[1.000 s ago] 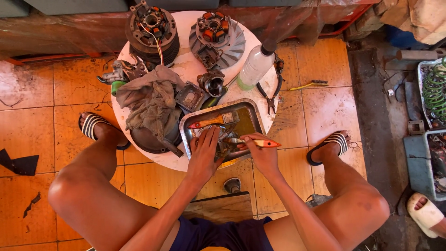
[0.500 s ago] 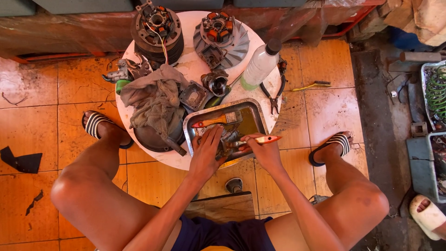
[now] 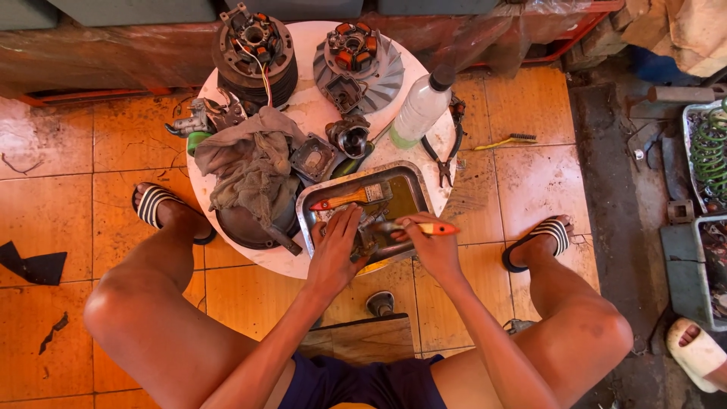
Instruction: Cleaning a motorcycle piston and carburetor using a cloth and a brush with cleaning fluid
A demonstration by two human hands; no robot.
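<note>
My left hand grips a small dark metal engine part over a rectangular metal tray on the round white table. My right hand holds an orange-handled tool, its tip against that part. A paintbrush with an orange handle lies across the tray's far side, in dark liquid.
On the table: a grey rag, two motor stators, a white plastic bottle, pliers, small housings. A yellow brush lies on the orange tiles. Bins stand at the right. Another person's sandalled foot shows bottom right.
The hands stay over the tray; the right hand's orange-handled tool has shifted slightly against the part. The view has drifted a little.
</note>
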